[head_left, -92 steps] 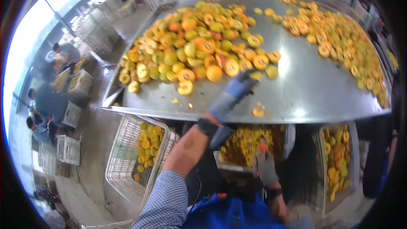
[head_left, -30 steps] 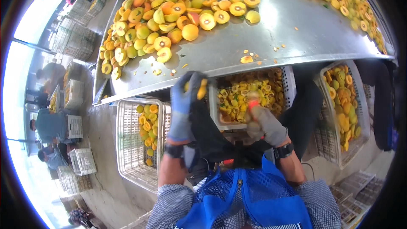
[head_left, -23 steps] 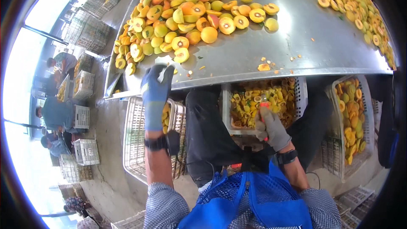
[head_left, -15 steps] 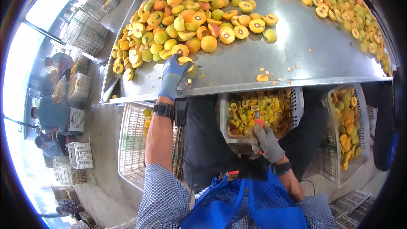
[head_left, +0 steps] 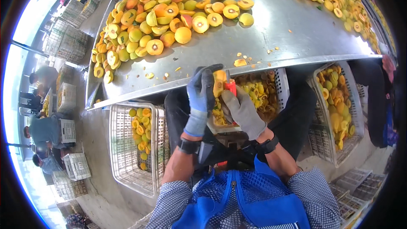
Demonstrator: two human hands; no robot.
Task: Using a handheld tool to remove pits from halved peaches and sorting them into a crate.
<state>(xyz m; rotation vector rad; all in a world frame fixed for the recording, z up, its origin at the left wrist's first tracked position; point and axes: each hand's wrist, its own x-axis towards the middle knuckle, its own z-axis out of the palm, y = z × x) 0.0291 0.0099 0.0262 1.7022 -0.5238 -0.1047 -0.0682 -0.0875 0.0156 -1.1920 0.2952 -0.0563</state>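
My left hand (head_left: 201, 95), in a blue and dark glove, holds an orange-yellow peach half (head_left: 218, 82) just off the table's near edge. Close beside it, my right hand (head_left: 242, 112) wears a grey glove. Its fingers are wrapped round a red-handled tool (head_left: 230, 87) with a short metal tip, which stands up against the fruit. How far the tip reaches into the flesh is hidden. Below both hands sits a crate (head_left: 285, 89) of yellow fruit scraps. A large heap of cut peaches (head_left: 144, 21) lies on the metal table's left part.
The steel table (head_left: 254, 38) carries more halves (head_left: 330, 0) at the far right. White crates with fruit stand at my left (head_left: 159, 152) and right (head_left: 316, 114). Small scraps (head_left: 240, 62) lie near the table edge. People (head_left: 44, 129) sit among stacked crates at the far left.
My left hand has come back from the heap with a peach half, toward my right hand. The right hand has risen with the red tool to meet it. The view has shifted somewhat.
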